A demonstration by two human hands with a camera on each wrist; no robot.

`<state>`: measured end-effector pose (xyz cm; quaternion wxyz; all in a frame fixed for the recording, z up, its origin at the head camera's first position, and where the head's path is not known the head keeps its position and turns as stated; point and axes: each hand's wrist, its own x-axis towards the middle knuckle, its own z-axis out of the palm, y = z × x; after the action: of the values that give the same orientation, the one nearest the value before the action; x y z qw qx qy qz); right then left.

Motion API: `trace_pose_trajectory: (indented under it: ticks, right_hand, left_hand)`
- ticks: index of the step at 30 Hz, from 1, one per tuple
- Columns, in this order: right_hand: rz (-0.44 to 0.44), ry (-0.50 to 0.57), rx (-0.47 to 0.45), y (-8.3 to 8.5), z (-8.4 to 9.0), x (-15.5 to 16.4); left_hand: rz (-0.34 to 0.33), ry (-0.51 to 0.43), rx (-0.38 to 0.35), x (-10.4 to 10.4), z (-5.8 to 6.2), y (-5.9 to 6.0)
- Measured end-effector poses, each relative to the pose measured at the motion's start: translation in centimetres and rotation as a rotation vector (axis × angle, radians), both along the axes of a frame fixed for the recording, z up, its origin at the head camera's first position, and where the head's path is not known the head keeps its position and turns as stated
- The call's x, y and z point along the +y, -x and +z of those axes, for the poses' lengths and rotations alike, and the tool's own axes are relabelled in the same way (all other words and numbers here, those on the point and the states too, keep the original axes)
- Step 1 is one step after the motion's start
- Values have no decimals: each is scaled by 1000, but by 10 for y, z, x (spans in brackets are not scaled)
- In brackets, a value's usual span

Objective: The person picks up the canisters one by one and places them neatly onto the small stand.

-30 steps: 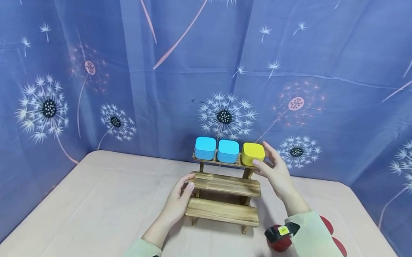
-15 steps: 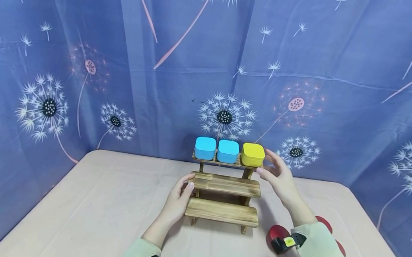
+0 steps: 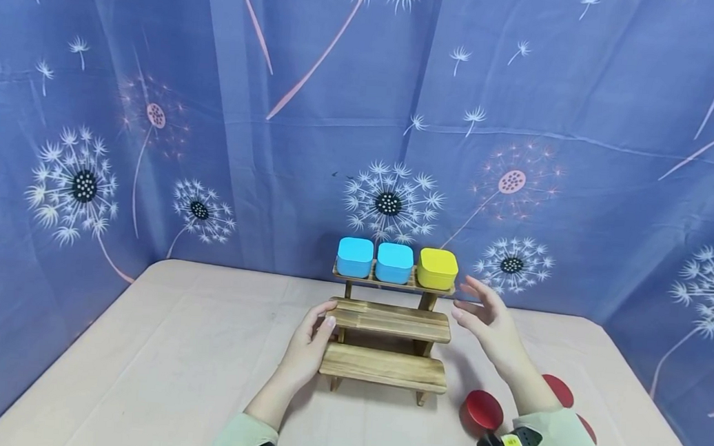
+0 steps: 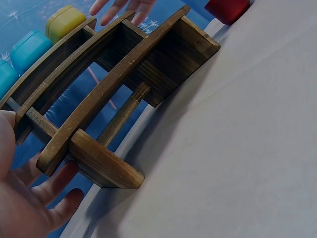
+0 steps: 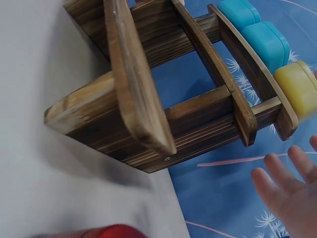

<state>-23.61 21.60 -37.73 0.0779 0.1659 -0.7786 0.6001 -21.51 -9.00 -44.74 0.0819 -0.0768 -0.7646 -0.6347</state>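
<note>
A three-tier wooden stand (image 3: 384, 368) stands on the table. On its top tier sit two light-blue boxes, the left one (image 3: 355, 258) and the middle one (image 3: 394, 263), with a yellow box (image 3: 437, 269) at the right end. My left hand (image 3: 306, 347) grips the stand's left side, thumb at the middle tier's end; in the left wrist view its fingers (image 4: 55, 184) reach along the side panel. Apart from the stand, just right of the yellow box, my right hand (image 3: 494, 329) is empty with its fingers loosely spread.
A red round-topped container (image 3: 482, 411) stands on the table right of the stand. Two more red things, one at the back (image 3: 559, 391), lie partly behind my right forearm. A blue dandelion-print cloth (image 3: 285, 176) hangs behind the table.
My right hand has let go of the yellow box and drawn back right and down. The yellow box stays on the top tier. The left hand keeps its place on the stand.
</note>
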Motion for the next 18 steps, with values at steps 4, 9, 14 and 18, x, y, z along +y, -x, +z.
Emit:
trace_pose_trajectory:
  ticks: [4, 9, 14, 18]
  right_hand:
    - [4, -20, 13, -6, -3, 3]
    - [-2, -60, 28, -13, -6, 6]
    - [4, -77, 35, -20, -10, 10]
    - [6, -87, 43, -26, -14, 12]
  left_hand:
    - [-4, -2, 1, 0, 0, 0]
    - [-3, -5, 0, 0, 0, -1]
    - [0, -1, -4, 0, 1, -1]
    - [-2, -4, -9, 0, 1, -1]
